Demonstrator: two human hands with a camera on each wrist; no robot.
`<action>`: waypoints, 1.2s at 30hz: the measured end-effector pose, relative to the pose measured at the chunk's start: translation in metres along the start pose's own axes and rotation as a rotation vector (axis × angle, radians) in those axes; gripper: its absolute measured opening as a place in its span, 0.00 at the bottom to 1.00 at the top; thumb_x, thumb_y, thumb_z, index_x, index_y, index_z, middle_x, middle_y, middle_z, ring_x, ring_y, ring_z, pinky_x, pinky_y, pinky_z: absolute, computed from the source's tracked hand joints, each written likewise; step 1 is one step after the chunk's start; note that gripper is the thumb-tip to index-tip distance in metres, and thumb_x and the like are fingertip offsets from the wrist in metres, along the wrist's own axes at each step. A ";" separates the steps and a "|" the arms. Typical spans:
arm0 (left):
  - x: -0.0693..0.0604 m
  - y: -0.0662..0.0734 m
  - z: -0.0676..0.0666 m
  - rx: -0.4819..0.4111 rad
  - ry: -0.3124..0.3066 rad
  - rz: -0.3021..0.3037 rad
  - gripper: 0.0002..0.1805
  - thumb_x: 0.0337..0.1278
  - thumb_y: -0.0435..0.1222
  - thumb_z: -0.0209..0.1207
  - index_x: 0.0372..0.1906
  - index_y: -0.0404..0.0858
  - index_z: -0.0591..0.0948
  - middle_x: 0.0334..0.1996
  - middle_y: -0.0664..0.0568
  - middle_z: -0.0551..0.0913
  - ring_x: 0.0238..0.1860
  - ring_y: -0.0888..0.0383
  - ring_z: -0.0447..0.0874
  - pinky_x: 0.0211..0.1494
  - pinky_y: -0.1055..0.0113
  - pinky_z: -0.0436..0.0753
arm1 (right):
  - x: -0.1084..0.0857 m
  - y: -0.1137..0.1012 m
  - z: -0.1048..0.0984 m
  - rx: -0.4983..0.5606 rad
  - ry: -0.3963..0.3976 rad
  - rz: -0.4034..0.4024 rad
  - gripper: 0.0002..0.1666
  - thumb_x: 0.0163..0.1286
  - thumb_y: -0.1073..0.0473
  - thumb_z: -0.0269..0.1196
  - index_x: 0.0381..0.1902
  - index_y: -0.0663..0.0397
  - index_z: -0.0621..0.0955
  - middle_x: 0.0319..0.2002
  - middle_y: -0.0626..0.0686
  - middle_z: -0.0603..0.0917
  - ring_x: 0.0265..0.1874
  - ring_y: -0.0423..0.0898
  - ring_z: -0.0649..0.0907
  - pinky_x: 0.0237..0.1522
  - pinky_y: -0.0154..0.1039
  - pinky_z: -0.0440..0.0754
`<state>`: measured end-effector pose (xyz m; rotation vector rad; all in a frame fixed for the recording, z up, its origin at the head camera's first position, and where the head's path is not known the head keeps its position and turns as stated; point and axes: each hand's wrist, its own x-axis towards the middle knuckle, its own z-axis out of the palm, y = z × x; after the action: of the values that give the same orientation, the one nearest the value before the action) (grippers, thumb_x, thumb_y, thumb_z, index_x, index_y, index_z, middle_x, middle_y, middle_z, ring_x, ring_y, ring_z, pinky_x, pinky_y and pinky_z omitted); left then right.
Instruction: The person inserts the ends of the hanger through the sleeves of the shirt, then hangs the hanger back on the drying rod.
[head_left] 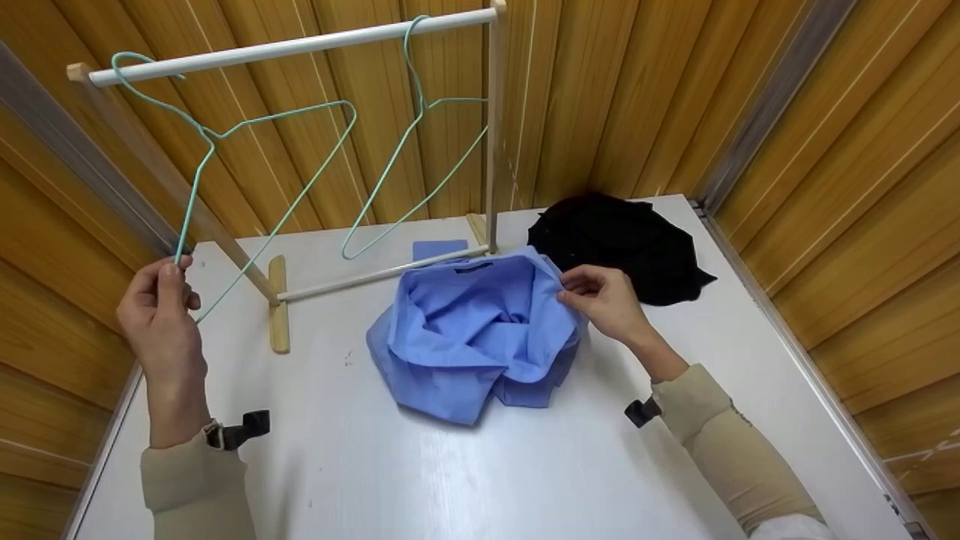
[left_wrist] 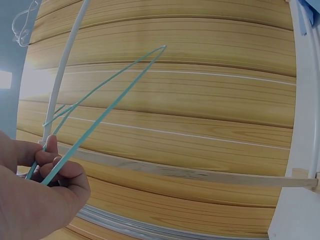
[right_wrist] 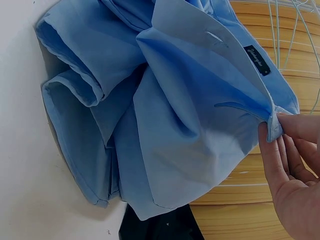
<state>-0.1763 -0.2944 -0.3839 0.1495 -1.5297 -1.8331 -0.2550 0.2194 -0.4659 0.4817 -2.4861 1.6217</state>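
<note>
A blue shirt (head_left: 457,382) lies bunched on the white table, its collar opening facing up and a dark label showing inside the neck. My right hand (head_left: 607,300) pinches the collar's right edge between thumb and fingers; the right wrist view shows the pinched collar tip and the label (right_wrist: 257,60) close by. At the left, my left hand (head_left: 161,307) grips the lower corner of a mint-green wire hanger (head_left: 289,210). That hanger's hook still loops over the rack's top bar. In the left wrist view the hanger (left_wrist: 107,110) runs up and away from the curled fingers.
A rack with a white top bar (head_left: 300,46) and wooden feet (head_left: 279,304) stands at the back left. A second mint-green hanger (head_left: 382,176) hangs at its right end. Black cloth (head_left: 615,247) lies behind the right hand. Wood-patterned walls (head_left: 600,97) enclose the table (head_left: 360,480).
</note>
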 end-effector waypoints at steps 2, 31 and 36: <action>0.000 0.001 0.001 -0.033 -0.005 0.005 0.11 0.76 0.30 0.55 0.47 0.27 0.85 0.36 0.43 0.75 0.33 0.54 0.64 0.36 0.74 0.74 | 0.000 0.000 0.000 -0.003 -0.001 0.005 0.10 0.61 0.71 0.74 0.42 0.64 0.88 0.36 0.56 0.88 0.34 0.47 0.85 0.38 0.31 0.83; -0.001 0.005 0.003 -0.161 -0.004 0.028 0.13 0.75 0.29 0.55 0.49 0.20 0.81 0.29 0.45 0.74 0.25 0.57 0.58 0.28 0.73 0.64 | -0.008 -0.038 -0.001 -0.007 -0.016 0.005 0.10 0.62 0.75 0.71 0.42 0.73 0.85 0.37 0.65 0.87 0.35 0.51 0.85 0.39 0.31 0.82; -0.001 0.006 0.003 -0.177 0.013 0.026 0.11 0.75 0.28 0.54 0.48 0.22 0.82 0.32 0.43 0.77 0.25 0.56 0.58 0.27 0.73 0.64 | -0.009 -0.040 -0.001 -0.006 -0.017 0.003 0.10 0.62 0.75 0.71 0.42 0.73 0.86 0.37 0.65 0.87 0.35 0.52 0.85 0.39 0.31 0.82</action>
<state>-0.1747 -0.2915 -0.3778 0.0576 -1.3464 -1.9321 -0.2337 0.2076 -0.4334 0.4932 -2.5047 1.6182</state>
